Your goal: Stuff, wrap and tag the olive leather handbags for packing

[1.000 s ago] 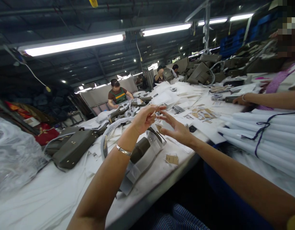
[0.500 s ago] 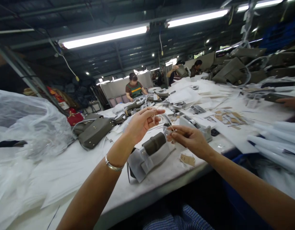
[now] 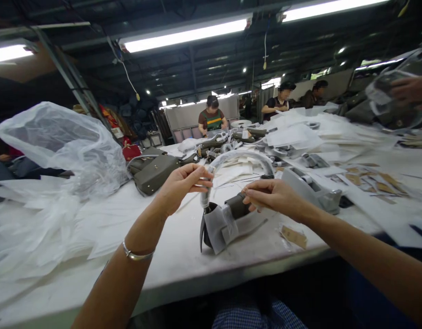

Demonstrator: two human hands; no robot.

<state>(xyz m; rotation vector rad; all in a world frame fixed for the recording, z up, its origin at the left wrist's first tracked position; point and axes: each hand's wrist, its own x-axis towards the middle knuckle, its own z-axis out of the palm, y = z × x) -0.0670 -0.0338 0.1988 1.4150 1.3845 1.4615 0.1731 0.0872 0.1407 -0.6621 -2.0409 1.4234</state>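
Observation:
My left hand point(image 3: 190, 181) is raised at the bag's wrapped handle point(image 3: 243, 156), its thumb and fingers closed together in front of the handle's left side. My right hand point(image 3: 270, 196) pinches a thin pale string over the bag body. That string appears to run towards my left fingertips, though its far part is too faint to follow. Below both hands, a dark olive handbag point(image 3: 236, 206) lies on the white table point(image 3: 183, 274), partly covered by pale wrapping sheet point(image 3: 217, 228). A brown card tag point(image 3: 293, 236) in clear plastic lies to the bag's right.
A tape dispenser point(image 3: 312, 189) stands right of my right hand. Clear plastic bags point(image 3: 70, 141) and white sheets point(image 3: 46, 228) spread over the left side. Another olive handbag point(image 3: 156, 171) lies behind. Co-workers point(image 3: 212, 116) sit across the table; another person's hand point(image 3: 411, 89) is at far right.
My hands have moved apart, the left one lower and beside the handle. The wrapped handle now stands in an arch. The view has swung right.

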